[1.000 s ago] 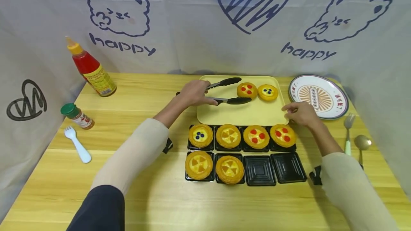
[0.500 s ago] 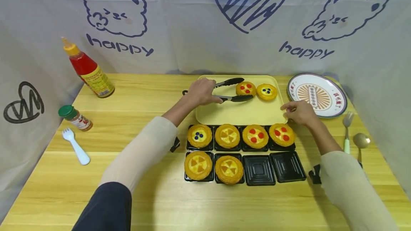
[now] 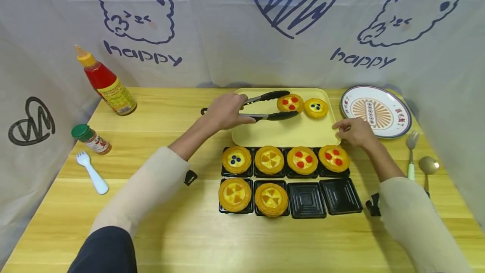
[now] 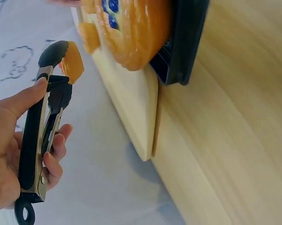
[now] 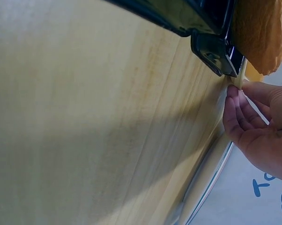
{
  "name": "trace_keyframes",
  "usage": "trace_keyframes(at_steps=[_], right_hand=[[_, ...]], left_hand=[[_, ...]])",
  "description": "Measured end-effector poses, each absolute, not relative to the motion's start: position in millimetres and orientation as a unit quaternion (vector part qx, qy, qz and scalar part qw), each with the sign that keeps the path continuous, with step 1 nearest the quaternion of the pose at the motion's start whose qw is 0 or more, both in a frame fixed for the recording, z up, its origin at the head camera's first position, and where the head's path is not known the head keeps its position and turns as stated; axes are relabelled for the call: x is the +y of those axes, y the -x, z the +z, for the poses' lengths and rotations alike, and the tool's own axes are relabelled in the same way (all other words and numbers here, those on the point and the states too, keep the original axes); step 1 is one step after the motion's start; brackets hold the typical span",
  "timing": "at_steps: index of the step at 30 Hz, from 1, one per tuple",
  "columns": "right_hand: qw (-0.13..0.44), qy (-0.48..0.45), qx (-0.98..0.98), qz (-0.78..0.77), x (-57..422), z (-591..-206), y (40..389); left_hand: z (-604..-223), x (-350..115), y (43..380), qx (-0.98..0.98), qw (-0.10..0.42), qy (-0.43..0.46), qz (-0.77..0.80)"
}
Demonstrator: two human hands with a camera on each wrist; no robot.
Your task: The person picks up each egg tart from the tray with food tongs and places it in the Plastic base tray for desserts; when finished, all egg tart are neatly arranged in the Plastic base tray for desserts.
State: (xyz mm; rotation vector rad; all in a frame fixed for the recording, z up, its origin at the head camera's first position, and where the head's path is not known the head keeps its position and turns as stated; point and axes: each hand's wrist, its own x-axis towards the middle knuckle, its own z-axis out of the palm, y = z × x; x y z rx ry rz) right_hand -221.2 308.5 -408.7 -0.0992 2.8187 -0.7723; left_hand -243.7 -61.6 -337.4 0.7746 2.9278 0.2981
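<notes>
My left hand (image 3: 226, 112) grips metal tongs (image 3: 261, 117) with black tips, reaching over the yellow tray (image 3: 280, 136). Between the tong tips is an egg tart with red toppings (image 3: 290, 103). In the left wrist view this tart (image 4: 72, 63) appears held up, apart from the tray's surface. Just right of it, a tart with blue berries (image 3: 315, 108) rests on the tray. My right hand (image 3: 356, 132) pinches the tray's near right corner; the right wrist view shows thumb and fingers of that hand (image 5: 260, 119) on the rim.
Black square holders (image 3: 306, 200) stand in two rows before the tray, most bearing tarts; two at front right hold none. A plate (image 3: 375, 113), metal fork (image 3: 411, 155) and spoon (image 3: 428, 167) lie right. Left are a sauce bottle (image 3: 110, 85), spice jar (image 3: 91, 139) and blue fork (image 3: 92, 172).
The tong tips have closed in on the red-topped tart, which now looks slightly raised and shifted left. My left forearm has swung a little left. The right hand stays at the tray corner.
</notes>
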Motion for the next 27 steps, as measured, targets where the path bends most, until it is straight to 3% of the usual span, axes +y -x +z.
trace_keyframes(at_steps=[9,18,27], right_hand=[[0.109,0.042,0.959,-0.26,312.1,-409.4,221.6],[0.116,0.041,0.959,-0.256,311.2,-409.7,222.9],[0.108,0.045,0.961,-0.251,308.9,-406.9,221.2]], left_hand=[[-330.7,-93.3,193.3,0.942,0.005,-0.305,0.143],[-333.5,-83.2,138.2,0.916,0.022,-0.376,0.14],[-336.5,-72.9,112.8,0.891,0.049,-0.441,0.096]])
